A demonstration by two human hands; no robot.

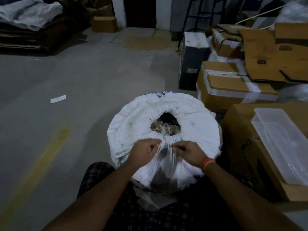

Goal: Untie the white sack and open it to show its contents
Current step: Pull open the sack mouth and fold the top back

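1. Presently, a paper slip [58,98] is being shown lying on the concrete floor [83,77], well left of the sack.
2. The gathered near rim of the white sack [133,124], standing on the floor, is being pinched by the left hand [143,151].
3. The same rim is being gripped by the right hand [189,153].
4. Cardboard boxes [233,90] are being shown to the right.
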